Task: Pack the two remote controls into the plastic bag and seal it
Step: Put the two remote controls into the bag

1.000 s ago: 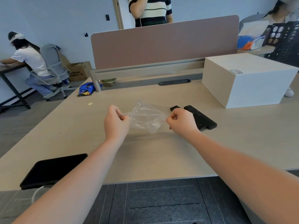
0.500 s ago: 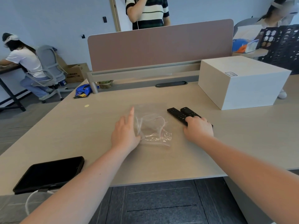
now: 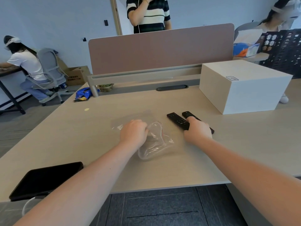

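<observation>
Head view of the pick-up step. Left hand (image 3: pixel 133 134), fingers curled shut, pinches the rim of the crumpled clear plastic bag (image 3: pixel 154 143) with a red seal line, which lies on the pale wood-grain desk (image 3: pixel 244 144); its mouth faces right, partly agape. Right hand (image 3: pixel 197 130) closes over the near ends of the two slim black remote controls: the left remote control (image 3: pixel 176 120) and the right remote control (image 3: pixel 188 114), side by side just right of the bag. Whether either has left the desk cannot be told.

Advised technique: grip both remotes as one aligned bundle, narrow end leading; have the left hand lift the upper lip so the mouth stays wide; slide them fully past the seal line before pressing it shut. The thin film will likely cling and fold, so the corners may snag.

Surroundings: a flat black tablet (image 3: pixel 45 180) lies at the near left edge, a white cardboard box (image 3: pixel 244 88) stands far right, and a mauve divider panel (image 3: pixel 161 49) backs the desk, with a blue snack packet (image 3: pixel 84 93) near its post. Beyond it stands a person in a striped shirt (image 3: pixel 149 14); a seated person (image 3: pixel 26 66) works at a far-left table.
</observation>
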The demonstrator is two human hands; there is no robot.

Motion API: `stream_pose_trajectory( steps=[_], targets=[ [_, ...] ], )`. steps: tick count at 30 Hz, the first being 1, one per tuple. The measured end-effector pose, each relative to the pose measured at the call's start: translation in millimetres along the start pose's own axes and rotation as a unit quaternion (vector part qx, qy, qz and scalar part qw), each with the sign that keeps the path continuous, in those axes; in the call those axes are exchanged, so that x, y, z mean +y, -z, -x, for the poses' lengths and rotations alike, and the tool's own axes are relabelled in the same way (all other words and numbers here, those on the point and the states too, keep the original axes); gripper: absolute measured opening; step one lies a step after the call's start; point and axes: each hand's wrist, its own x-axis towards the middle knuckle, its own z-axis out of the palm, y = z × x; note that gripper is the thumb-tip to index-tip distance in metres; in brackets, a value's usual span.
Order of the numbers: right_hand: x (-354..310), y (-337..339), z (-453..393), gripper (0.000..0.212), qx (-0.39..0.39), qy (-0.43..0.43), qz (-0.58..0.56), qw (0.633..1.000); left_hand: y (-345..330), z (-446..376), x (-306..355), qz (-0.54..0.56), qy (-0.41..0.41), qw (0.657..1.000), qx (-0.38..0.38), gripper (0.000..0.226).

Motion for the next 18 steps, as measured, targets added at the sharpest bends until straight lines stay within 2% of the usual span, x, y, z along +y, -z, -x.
stream_pose_trajectory(
  steps=[4,7,9,11,14,16,18],
  targets=[
    [-9.6,16.1,9.8,0.045,0.041,0.021,-0.197,0.979,7.1,-11.5,3.0,0.05,0.073,0.995,0.036,0.028],
    [-22.8,33.3,19.7,0.047,0.024,0.015,-0.371,0.928,13.9,-21.2,3.4,0.07,0.148,0.986,0.013,0.025],
    [-30.5,46.4,26.3,0.045,0.008,0.016,-0.434,0.901,16.0,-27.9,2.4,0.097,0.176,0.98,0.009,0.026],
    [-35.2,58.5,33.0,0.04,-0.011,0.035,-0.437,0.899,18.2,-33.4,0.4,0.122,0.184,0.975,0.009,0.028],
    [-35.6,69.5,41.9,0.026,-0.035,0.064,-0.383,0.921,23.5,-39.3,-4.6,0.137,0.199,0.97,0.016,0.024],
    [-30.6,72.1,45.9,0.019,-0.049,0.074,-0.35,0.932,27.4,-42.0,-8.4,0.114,0.21,0.971,0.026,0.018],
    [-24.5,71.9,47.3,0.016,-0.059,0.083,-0.315,0.944,30.0,-42.6,-12.1,0.094,0.218,0.971,0.023,0.022]
  ],
)
